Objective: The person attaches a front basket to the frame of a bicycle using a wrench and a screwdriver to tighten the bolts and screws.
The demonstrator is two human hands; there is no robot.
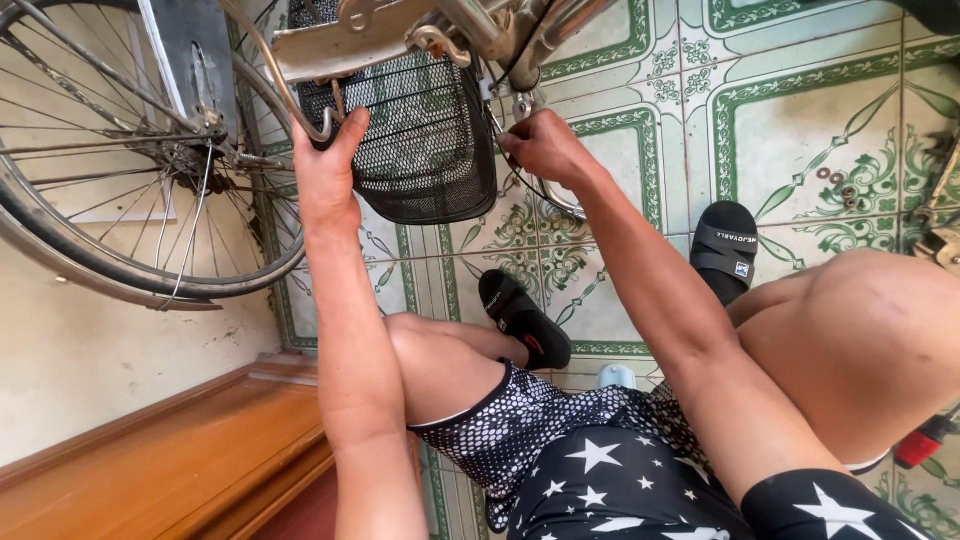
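The left hand (328, 165) is closed on the left edge of a black wire-mesh basket (420, 140), fingers hooked over its rim next to a curved metal stay, thumb lying down the side. The right hand (545, 148) is pinched shut at the basket's right edge, fingertips pressed together on something small by a bolt or bracket (too small to tell what). The two hands stand apart, one at each side of the basket. The basket hangs at the top middle of the view from the silver bicycle frame (480, 30); its long axis runs left to right, and its rounded bottom bulges toward the person, while the open rim faces away toward the frame. Its mesh is fine and dark, bound by thicker wire ribs, and looks a little worn. To the left a spoked bicycle wheel (120, 160) with a grey tyre stands against a cream wall. Below lies a floor of pale tiles (800, 130) with green leaf patterns, a wooden step (190, 450) at lower left. The person's feet in black sandals (525, 320) rest on the tiles, knees bent, in star-printed shorts.
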